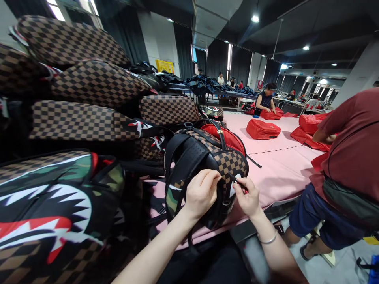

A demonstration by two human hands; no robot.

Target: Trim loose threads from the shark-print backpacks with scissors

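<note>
A backpack (204,138) with a brown-and-black check, black straps and a red lining stands at the near edge of the pink table, its top partly open. My left hand (203,193) is closed in a pinch in front of the backpack's side; whatever lies between the fingertips is too small to make out. My right hand (248,196) grips small black-and-red snips (236,180), their dark tip pointing toward my left fingertips. Both hands are close together over the checked side panel, near a white printed patch.
Checked backpacks (85,83) are piled high on the left, with a camouflage shark-print bag (59,205) nearest. Red bags (263,129) lie on the pink table (275,167). A person in a red shirt (352,146) stands close on the right; another person works farther back.
</note>
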